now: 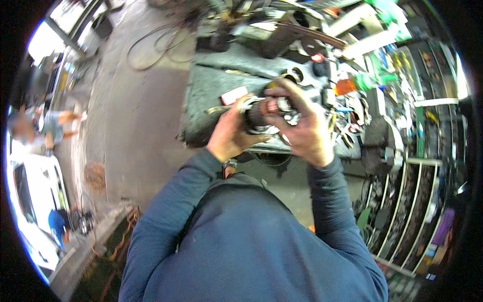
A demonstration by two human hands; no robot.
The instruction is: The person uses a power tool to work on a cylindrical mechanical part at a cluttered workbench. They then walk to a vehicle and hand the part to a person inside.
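Observation:
Both my hands hold a dark cylindrical motor part (261,115) with copper windings and a shiny metal end, raised above the workbench (211,88). My left hand (231,133) grips its left end from below. Curled over the right end is my right hand (301,126), fingers wrapped around the top. My blue sleeves come up from the bottom of the picture.
The grey workbench carries a white and red card (234,94), metal rings (294,74) and scattered tools and wires (347,121). Shelves of parts (417,191) fill the right side. A cable (151,48) lies on the concrete floor. Another person (48,126) sits far left.

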